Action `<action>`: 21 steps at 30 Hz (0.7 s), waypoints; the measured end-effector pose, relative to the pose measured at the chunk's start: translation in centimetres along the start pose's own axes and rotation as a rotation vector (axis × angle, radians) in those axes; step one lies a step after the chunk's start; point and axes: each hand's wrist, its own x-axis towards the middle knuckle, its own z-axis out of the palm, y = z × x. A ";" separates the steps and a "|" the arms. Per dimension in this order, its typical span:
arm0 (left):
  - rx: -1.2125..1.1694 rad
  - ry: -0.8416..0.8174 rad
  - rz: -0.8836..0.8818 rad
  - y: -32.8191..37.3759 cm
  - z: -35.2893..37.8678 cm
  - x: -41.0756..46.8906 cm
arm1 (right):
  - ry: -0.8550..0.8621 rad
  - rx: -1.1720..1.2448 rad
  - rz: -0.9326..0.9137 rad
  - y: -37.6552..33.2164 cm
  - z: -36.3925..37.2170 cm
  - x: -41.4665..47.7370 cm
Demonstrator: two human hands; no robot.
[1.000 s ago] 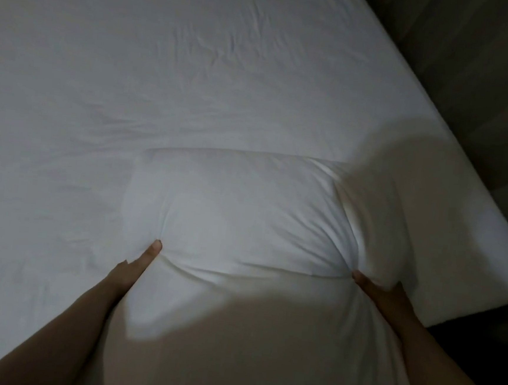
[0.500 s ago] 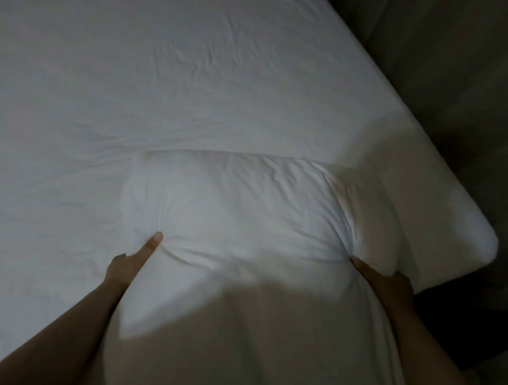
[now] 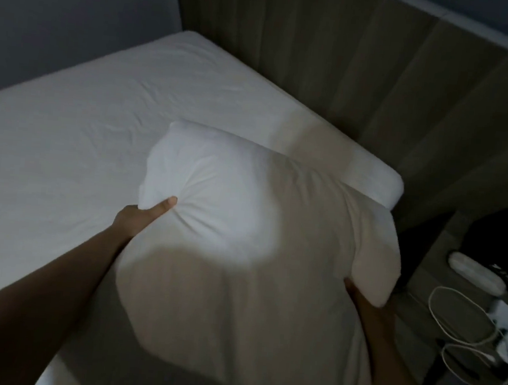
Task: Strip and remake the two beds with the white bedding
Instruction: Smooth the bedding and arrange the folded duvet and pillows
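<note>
A white pillow in a white case hangs in front of me, held up over the near right part of the bed. My left hand grips its left side, thumb pressed into the fabric. My right hand holds the pillow's lower right corner, its fingers mostly hidden behind the cloth. The mattress wears a smooth white fitted sheet with a few creases. The room is dim.
A wood-panelled headboard wall runs behind the bed's right corner. To the right stands a bedside table with a white handset, coiled white cable and dark items. A grey wall is at the upper left.
The pillow has been lifted off the sheet and swung right toward the bed's corner. My view has turned right, bringing the headboard wall and bedside table into sight.
</note>
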 end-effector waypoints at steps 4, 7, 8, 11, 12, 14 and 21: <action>0.163 -0.068 0.106 2.5 -0.2 2.5 | 0.082 0.193 -0.133 3.1 3.3 2.1; 0.361 -0.074 0.200 4.0 -0.3 5.0 | 0.058 0.542 -0.271 5.0 5.4 3.6; 0.426 -0.094 0.255 4.1 0.1 5.5 | 0.136 0.625 -0.314 5.3 5.6 4.3; 0.544 -0.168 0.403 2.6 2.9 5.0 | 0.268 0.640 -0.431 4.5 5.6 3.1; 0.584 -0.137 0.440 2.1 3.8 4.4 | 0.270 0.605 -0.472 3.5 5.5 1.7; 0.622 -0.038 0.535 1.4 4.9 3.1 | 0.302 0.530 -0.551 2.0 5.8 0.1; 0.618 -0.003 0.702 -0.6 4.2 0.8 | 0.328 0.385 -0.701 0.6 7.7 -1.3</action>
